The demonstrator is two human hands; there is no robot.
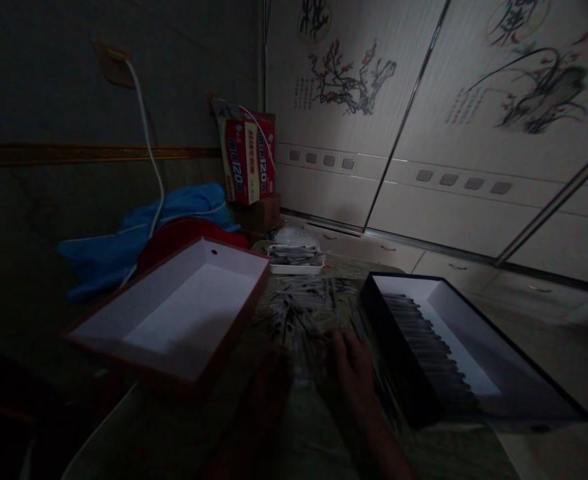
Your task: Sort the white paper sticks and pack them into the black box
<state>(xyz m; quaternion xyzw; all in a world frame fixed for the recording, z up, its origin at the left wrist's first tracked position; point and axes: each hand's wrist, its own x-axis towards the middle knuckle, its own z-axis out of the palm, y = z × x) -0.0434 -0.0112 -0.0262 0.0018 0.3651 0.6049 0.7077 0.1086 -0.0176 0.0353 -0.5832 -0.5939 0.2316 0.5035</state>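
The scene is very dim. My right hand is at the near right edge of a loose pile of slim pens or pen parts on the table. Its fingers are bent together, and whatever they hold is hidden. My left hand lies in deep shadow at the near left side of the pile, its fingers too dark to read. A few clear, slender pieces lie between the two hands. Right of my right hand stands a black-sided box with a white inside, where several dark pens lie in a row.
A red-edged box with a bare white inside stands at the left. Behind the pile is a white tray of slim pieces. Further back are a blue cloth, a red-and-yellow carton, a white cable and sliding cabinet doors.
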